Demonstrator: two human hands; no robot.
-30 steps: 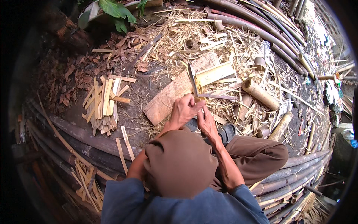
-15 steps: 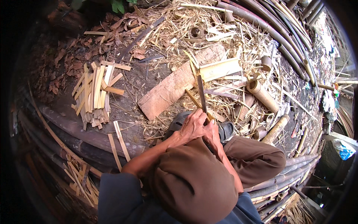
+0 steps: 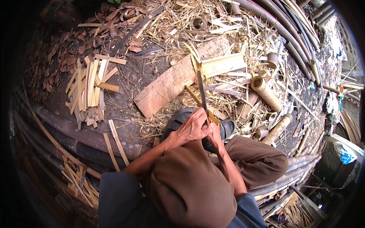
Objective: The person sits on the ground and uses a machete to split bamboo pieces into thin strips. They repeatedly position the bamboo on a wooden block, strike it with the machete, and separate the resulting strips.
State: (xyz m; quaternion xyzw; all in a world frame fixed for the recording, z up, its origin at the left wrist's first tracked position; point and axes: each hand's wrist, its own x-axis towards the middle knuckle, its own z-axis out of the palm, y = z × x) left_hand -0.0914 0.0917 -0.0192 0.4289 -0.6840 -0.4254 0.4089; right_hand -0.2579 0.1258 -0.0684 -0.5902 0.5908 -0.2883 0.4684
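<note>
Both hands meet in front of my raised, brown-clothed knee. My left hand [image 3: 193, 124] is closed around the near end of a long, narrow dark strip [image 3: 202, 91]; whether it is a blade or bamboo I cannot tell. Pressed close beside it, my right hand [image 3: 213, 133] is closed at a yellowish-brown bamboo strip [image 3: 193, 95] that crosses under the dark one. My fingers partly hide where the two pieces meet. At the dark strip's far end lies a thin pale curl [image 3: 193, 52], next to a split bamboo half [image 3: 223, 65].
A flat wooden board [image 3: 161, 89] lies ahead on ground strewn with shavings. To the left is a pile of cut bamboo slats [image 3: 89, 91]. Bamboo tube pieces [image 3: 266, 93] lie on the right. Long poles [image 3: 262, 17] curve along the far right, with more poles [image 3: 68, 127] at left.
The view has shifted slightly, so the ground and slats appear a little further left. My hands keep the same closed hold, side by side.
</note>
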